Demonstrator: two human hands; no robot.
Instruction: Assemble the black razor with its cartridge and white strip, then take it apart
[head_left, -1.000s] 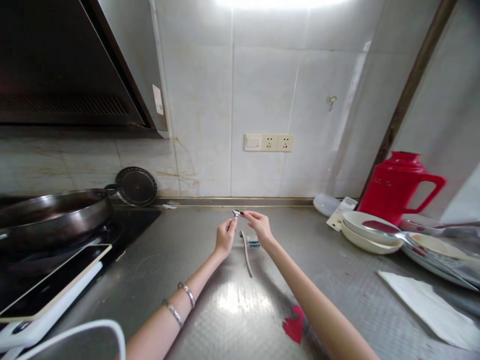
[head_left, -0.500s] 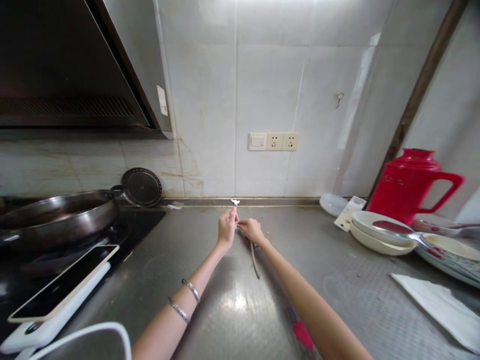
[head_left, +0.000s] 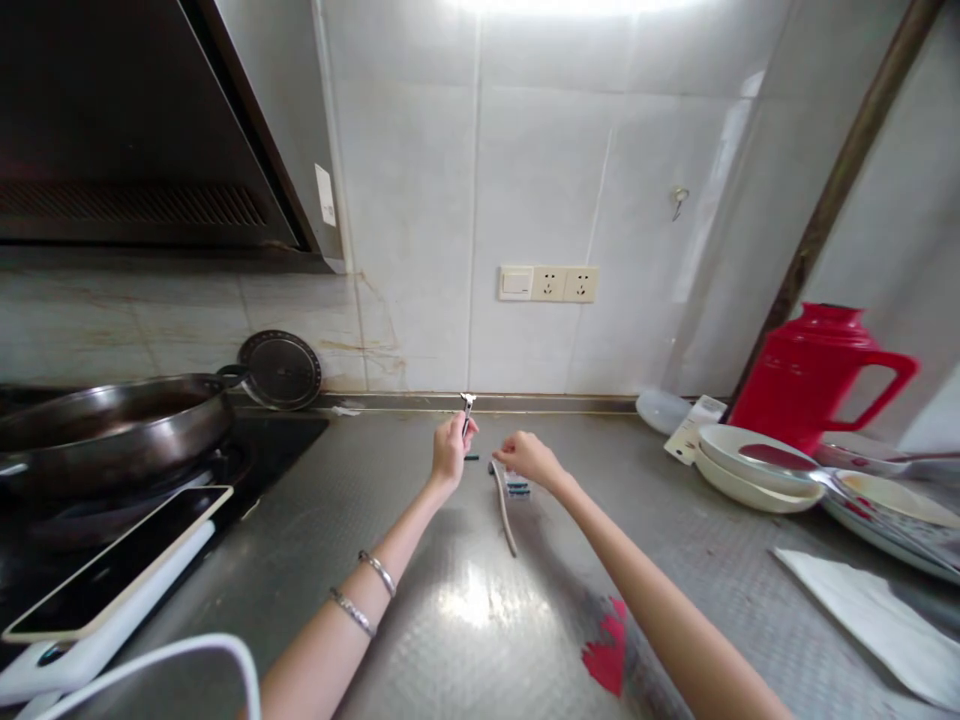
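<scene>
Beyond and left of the pale cord (head_left: 505, 515), the left hand (head_left: 449, 455) clamps a small silver-topped object (head_left: 469, 403), while the right hand (head_left: 531, 458) is by the cord's far end, its grip impossible to tell.

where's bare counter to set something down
Bare counter shows between the left forearm and the black cooktop, and between the right forearm and the white paper. Crowded: the right rear, with red thermos and stacked bowls, and around the right hand, with pale rod.

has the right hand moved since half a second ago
Yes: judged against the wall socket panel, the right hand has shifted rightward, away from the left hand.
</scene>
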